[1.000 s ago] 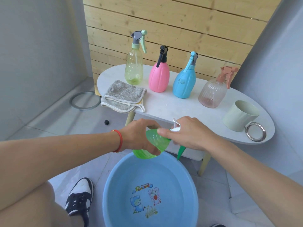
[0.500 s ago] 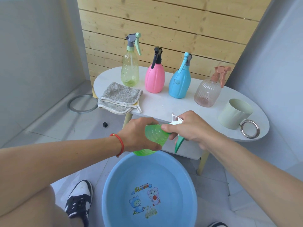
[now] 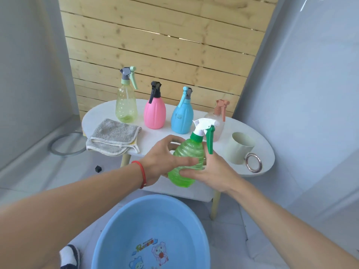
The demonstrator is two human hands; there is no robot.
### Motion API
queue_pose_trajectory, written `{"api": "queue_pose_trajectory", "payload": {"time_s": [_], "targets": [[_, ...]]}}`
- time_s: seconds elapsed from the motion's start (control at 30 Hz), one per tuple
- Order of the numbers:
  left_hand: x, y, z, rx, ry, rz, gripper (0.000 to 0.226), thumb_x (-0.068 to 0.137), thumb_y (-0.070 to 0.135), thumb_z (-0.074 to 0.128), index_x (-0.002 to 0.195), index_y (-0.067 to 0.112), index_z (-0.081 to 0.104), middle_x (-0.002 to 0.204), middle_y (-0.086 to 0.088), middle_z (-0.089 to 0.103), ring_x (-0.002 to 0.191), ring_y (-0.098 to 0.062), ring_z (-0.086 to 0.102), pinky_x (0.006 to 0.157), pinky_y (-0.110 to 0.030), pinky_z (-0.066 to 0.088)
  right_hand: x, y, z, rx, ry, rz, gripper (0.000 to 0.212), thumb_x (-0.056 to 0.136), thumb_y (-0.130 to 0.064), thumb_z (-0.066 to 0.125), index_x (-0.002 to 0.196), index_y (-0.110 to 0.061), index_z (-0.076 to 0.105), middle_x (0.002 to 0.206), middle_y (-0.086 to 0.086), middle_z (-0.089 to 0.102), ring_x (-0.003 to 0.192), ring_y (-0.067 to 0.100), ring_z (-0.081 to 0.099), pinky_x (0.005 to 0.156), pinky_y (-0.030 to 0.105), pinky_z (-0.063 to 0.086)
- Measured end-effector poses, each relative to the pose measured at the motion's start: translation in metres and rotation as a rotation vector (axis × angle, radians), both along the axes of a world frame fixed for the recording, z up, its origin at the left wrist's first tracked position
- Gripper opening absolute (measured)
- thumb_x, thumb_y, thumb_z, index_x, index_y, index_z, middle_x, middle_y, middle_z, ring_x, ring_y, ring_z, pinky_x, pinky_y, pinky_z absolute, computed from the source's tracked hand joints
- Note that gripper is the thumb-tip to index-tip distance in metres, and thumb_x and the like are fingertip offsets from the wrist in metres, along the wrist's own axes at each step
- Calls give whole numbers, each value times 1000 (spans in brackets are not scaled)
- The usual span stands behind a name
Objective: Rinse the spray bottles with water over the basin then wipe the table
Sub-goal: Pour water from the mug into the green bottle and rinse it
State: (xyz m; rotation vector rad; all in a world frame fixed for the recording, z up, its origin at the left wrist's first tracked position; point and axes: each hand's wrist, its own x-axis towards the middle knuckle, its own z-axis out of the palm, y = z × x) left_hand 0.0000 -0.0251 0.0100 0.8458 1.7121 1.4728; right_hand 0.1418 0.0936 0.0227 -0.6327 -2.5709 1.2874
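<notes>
A green spray bottle with a white head and green trigger stands nearly upright between my hands, above the table's front edge. My left hand wraps its left side. My right hand cups its lower right side. Below sits the blue basin on the floor. On the white oval table stand a yellow-green bottle, a pink bottle, a blue bottle and a clear bottle with a brown head, partly hidden by the green one. A grey cloth lies folded at the table's left.
A pale cup with a metal ring beside it sits at the table's right. A wooden slat wall stands behind. A grey ring and a small black cube lie on the floor at left. My shoe is beside the basin.
The green bottle has been turned from lying sideways over the basin to nearly upright and lifted toward the table. My right hand moved from the spray head down to the bottle's body.
</notes>
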Motion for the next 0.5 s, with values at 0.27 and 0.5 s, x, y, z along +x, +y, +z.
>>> {"api": "queue_pose_trajectory", "payload": {"time_s": [0.27,0.5], "targets": [[-3,38,30,51,28,48,62,79,59,76,131,30,58,127,10,63,115,-2,58,96,-50,57,26,70,70,103,264,-399,61,65,-43,94,120,-40,68,104,-22,77,101,2,72,97,37,57],[-22,57,9,33,-65,167,24,93,36,70,113,22,67,113,4,66,112,-16,62,94,-45,58,11,163,100,256,174,-651,73,69,-44,92,131,-26,58,121,-6,65,113,17,60,89,31,48]]}}
